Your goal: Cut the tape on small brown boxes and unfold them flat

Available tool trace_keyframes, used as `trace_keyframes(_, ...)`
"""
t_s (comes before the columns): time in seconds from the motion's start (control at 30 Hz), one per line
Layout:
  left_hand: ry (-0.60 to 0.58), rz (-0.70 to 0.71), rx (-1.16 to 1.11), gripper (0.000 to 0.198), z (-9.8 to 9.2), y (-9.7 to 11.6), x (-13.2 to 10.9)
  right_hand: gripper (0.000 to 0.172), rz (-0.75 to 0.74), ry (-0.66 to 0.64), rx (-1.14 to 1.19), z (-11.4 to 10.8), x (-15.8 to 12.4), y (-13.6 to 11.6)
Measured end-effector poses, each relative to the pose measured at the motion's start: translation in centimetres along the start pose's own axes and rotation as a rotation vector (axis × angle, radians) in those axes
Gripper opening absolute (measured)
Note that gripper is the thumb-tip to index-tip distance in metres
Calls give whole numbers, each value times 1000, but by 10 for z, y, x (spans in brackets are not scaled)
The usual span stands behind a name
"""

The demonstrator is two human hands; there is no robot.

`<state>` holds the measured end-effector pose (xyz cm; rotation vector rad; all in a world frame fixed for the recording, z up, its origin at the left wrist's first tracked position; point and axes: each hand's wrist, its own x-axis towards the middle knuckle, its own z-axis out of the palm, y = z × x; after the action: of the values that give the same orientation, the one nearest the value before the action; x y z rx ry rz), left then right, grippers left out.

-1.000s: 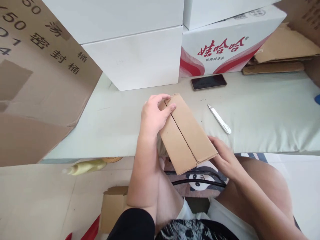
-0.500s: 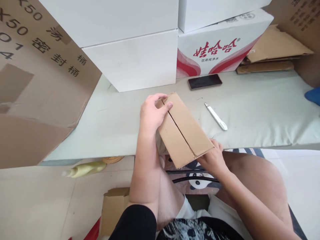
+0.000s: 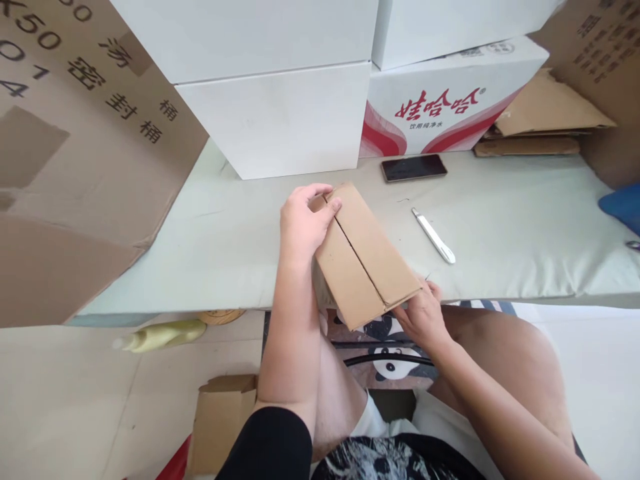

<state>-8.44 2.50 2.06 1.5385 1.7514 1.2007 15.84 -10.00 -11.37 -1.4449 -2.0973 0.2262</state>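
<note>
A small brown cardboard box (image 3: 367,257) is held at a slant over the front edge of the cloth-covered surface, its two top flaps meeting along a dark seam. My left hand (image 3: 306,217) grips its far left end, with the thumb on top across the seam. At the near right corner my right hand (image 3: 424,312) holds the box, its fingers partly hidden beneath. A white-handled tool (image 3: 434,236) lies to the right of the box. Behind it rests a dark phone (image 3: 414,168).
White boxes (image 3: 280,123) and a red-and-white printed carton (image 3: 445,107) stand at the back. Folded cardboard (image 3: 550,110) lies at the back right, a large carton (image 3: 90,167) at the left. Below are a yellow-green bottle (image 3: 167,335) and an open carton (image 3: 223,420).
The view has shifted slightly. Both hands keep hold of the box, and its near right corner sits slightly further left in view.
</note>
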Motion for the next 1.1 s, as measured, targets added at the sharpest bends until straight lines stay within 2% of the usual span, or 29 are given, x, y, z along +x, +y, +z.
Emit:
trace_keyframes(0.13, 28, -2, 0, 20, 2, 2, 1, 25, 79, -2, -12, 4, -1, -6)
trace_keyframes(0.3, 25, -33, -44, 17, -1, 1, 3, 34, 164, 18, 220, 8, -2, -10)
trace_keyframes(0.37, 21, -49, -99, 16, -4, -2, 5, 36, 219, 59, 322, 6, -3, -13)
trace_keyframes(0.47, 57, -111, -240, 16, -10, -9, 8, 36, 295, 201, 442, -3, 0, -22)
trace_keyframes(0.53, 67, -174, -343, 16, -12, -13, 9, 33, 242, 300, 529, -13, 8, -34)
trace_keyframes(0.67, 0, -243, -435, 12, -5, -11, 9, 17, -3, 390, 661, -30, 29, -60)
trace_keyframes(0.77, 3, -246, -435, 9, 4, -2, 6, 15, 20, 471, 646, -33, 40, -65)
trace_keyframes(0.83, 49, -255, -433, 9, 8, 3, 3, 23, 88, 408, 630, -32, 40, -59)
trace_keyframes(0.9, 64, -270, -415, 11, 10, 5, 1, 38, 123, 251, 606, -32, 37, -49)
trace_keyframes(0.97, 45, -251, -369, 18, 10, 3, -1, 50, 98, 117, 587, -32, 32, -40)
trace_keyframes(1.03, 26, -139, -282, 33, 8, 0, -2, 55, 37, 39, 573, -33, 29, -36)
trace_keyframes(1.1, -1, 49, -167, 48, 4, -4, -2, 56, -36, -9, 559, -33, 28, -34)
